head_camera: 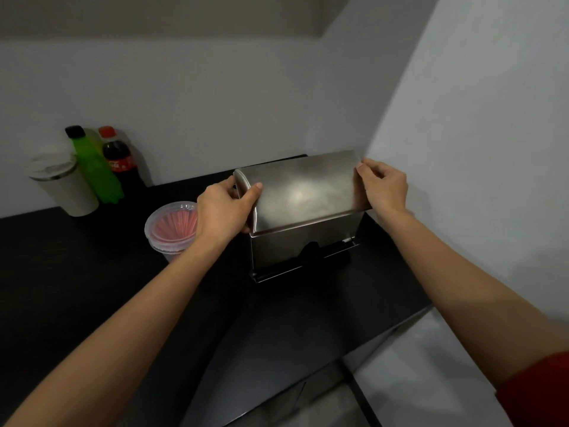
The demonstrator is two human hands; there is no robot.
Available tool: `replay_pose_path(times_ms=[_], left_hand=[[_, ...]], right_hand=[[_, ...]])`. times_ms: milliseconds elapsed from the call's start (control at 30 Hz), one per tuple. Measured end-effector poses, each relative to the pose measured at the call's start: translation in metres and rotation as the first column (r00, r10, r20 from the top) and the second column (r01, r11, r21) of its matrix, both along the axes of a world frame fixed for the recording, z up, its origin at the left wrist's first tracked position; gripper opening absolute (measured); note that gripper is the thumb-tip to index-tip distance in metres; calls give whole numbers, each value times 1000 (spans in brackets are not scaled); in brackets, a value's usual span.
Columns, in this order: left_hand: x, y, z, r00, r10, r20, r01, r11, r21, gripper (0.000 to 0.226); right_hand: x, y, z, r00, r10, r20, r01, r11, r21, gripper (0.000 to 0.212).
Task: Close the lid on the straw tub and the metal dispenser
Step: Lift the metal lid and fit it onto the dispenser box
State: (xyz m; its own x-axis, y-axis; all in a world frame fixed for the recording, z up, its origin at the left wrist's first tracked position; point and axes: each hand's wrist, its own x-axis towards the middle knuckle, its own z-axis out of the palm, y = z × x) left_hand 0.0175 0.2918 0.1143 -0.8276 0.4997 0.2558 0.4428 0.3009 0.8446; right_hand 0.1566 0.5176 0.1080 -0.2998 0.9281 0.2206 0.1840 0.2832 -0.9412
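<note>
A metal dispenser [277, 251] stands on the black counter near the right wall. Its curved steel lid [304, 192] lies over the top of the box, its front edge slightly proud of the body. My left hand [223, 211] grips the lid's left end, thumb on top. My right hand [385, 186] pinches the lid's right end. A clear round straw tub [171, 226] with pink straws inside sits just left of the dispenser, a clear lid on top of it; my left wrist hides part of it.
At the back left stand a white travel cup [64, 183], a green bottle [95, 167] and a cola bottle [121, 158]. White walls close in behind and at the right. The black counter [77, 272] ends at an edge front right, with a pale floor [415, 380] below.
</note>
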Motion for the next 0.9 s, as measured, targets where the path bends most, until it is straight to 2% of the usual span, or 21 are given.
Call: replay_pose_path(times_ms=[167, 400, 667, 900], left_hand=[[-13, 13, 3, 997, 24, 68, -16, 993, -113, 33], [-20, 23, 4, 990, 82, 117, -58, 979, -194, 38], [-28, 23, 1, 976, 113, 186, -81, 982, -173, 27], [-30, 21, -4, 964, 120, 238, -78, 981, -178, 34]], right_hand=[[-14, 17, 1, 997, 57, 51, -57, 998, -2, 33], [-27, 31, -1, 971, 139, 196, -142, 990, 0, 39], [-35, 33, -6, 948, 198, 250, -192, 980, -47, 43], [-36, 33, -5, 928, 238, 288, -235, 971, -44, 46]])
